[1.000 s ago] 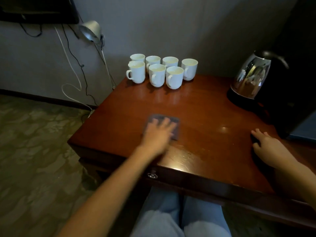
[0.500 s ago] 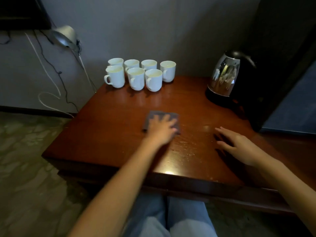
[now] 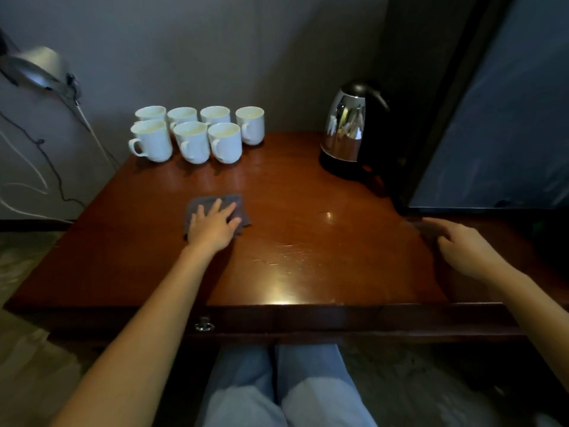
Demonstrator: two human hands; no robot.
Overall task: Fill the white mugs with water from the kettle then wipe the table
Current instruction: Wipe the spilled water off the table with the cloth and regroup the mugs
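One grey cloth (image 3: 197,203), soft, light and limp, lies flat under the left hand (image 3: 212,226), whose straight, spread fingers press it to the wooden table (image 3: 308,241) without curling round it. Judged handling: it would bunch if dragged by an edge, so broad palm pressure at its centre suits wiping. Beyond the fingertips stand seven white mugs (image 3: 194,140), apparently filled. Well off to the thumb side stands the steel kettle (image 3: 346,131). The right hand (image 3: 462,251), blurred, hovers loose and empty by the table's right edge.

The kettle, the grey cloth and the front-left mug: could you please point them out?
kettle (image 3: 345,131), head view, on its steel body.
grey cloth (image 3: 243,212), head view, on its bare right edge.
front-left mug (image 3: 154,143), head view, on its outer wall.
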